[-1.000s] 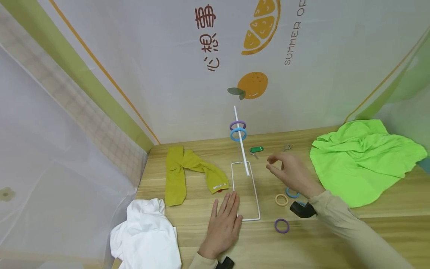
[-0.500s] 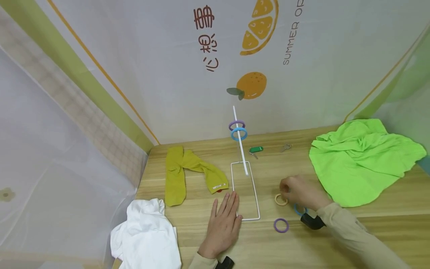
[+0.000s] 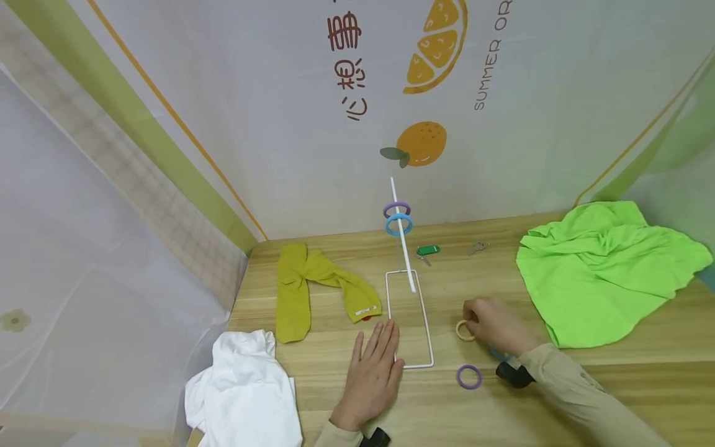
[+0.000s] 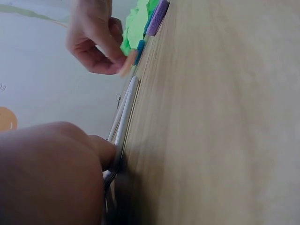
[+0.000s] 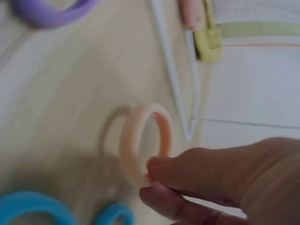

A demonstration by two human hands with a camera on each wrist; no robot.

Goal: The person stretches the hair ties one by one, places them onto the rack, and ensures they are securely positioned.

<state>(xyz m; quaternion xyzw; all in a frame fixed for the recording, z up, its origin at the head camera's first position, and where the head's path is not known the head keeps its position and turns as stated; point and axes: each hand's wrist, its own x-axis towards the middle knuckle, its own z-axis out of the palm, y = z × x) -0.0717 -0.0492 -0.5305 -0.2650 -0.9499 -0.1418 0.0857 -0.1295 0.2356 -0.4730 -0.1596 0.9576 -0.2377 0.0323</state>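
Observation:
My right hand point(image 3: 499, 324) pinches a pale yellow ring point(image 5: 133, 136) between thumb and finger, tilted up off the tabletop with its shadow beside it. Two blue rings lie near that hand, a larger one point(image 5: 35, 201) and one partly cut off point(image 5: 115, 212). Closer to me is a purple ring point(image 3: 459, 377). My left hand point(image 3: 368, 379) lies flat, straight fingers over the left side of a white wire stand point(image 3: 427, 329). On the stand's slanting rod point(image 3: 407, 264) hang a purple ring point(image 3: 385, 211) and a blue ring point(image 3: 387, 225).
Mustard cloth point(image 3: 292, 298) and white cloth point(image 3: 246, 391) lie on the left. A bright green cloth point(image 3: 603, 279) spreads at the right. Behind the stand are a green key tag point(image 3: 428, 250) and small keys point(image 3: 478, 248). A printed curtain point(image 3: 268, 124) borders the table's back.
My right hand has come down from beside the rod, nearer to me, to the loose rings and now grips the pale yellow ring. The left hand has stayed in place.

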